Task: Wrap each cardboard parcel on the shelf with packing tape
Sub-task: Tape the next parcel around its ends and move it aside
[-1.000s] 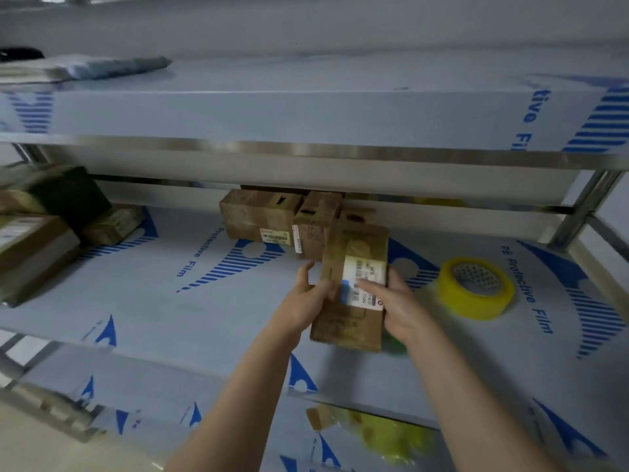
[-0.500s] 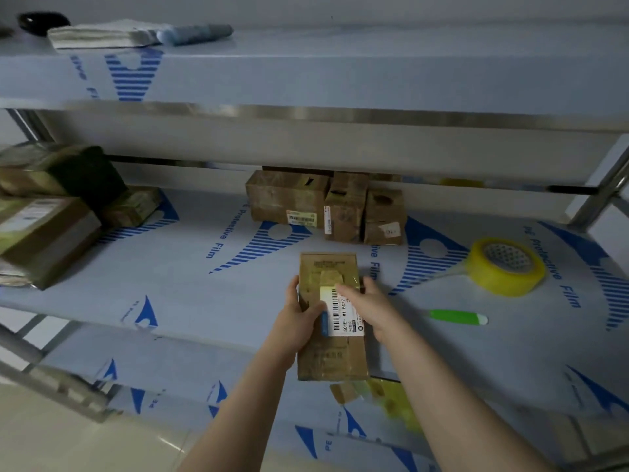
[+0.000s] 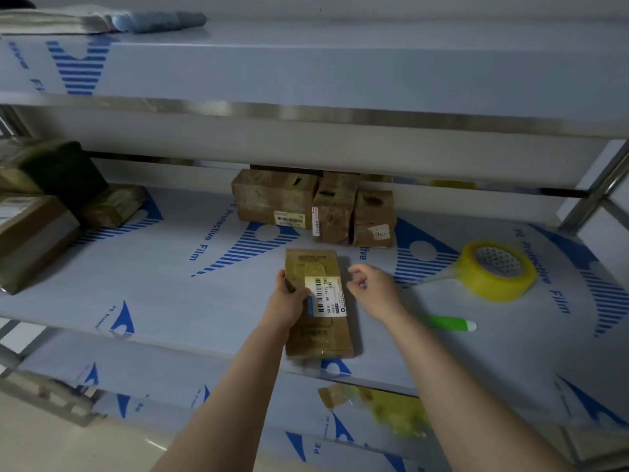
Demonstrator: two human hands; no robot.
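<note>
A flat brown cardboard parcel (image 3: pixel 318 332) with a white barcode label lies lengthwise near the front edge of the middle shelf (image 3: pixel 170 284). My left hand (image 3: pixel 287 299) grips its left edge, thumb on top by the label. My right hand (image 3: pixel 372 289) hovers just right of the parcel, fingers loosely curled, holding nothing. A yellow roll of packing tape (image 3: pixel 497 272) lies flat on the shelf further right, a loose strip trailing toward the parcel. A green-handled cutter (image 3: pixel 449 323) lies between my right wrist and the roll.
Three taped cardboard parcels (image 3: pixel 275 199) stand side by side at the back of the shelf. More parcels (image 3: pixel 30 233) are piled at the left end. The upper shelf (image 3: pixel 306 110) overhangs. Yellow tape scraps (image 3: pixel 398 408) lie on the lower shelf.
The parcel was carried from near the back toward me and set down flat at the shelf's front. My right hand has let go and moved off to the right.
</note>
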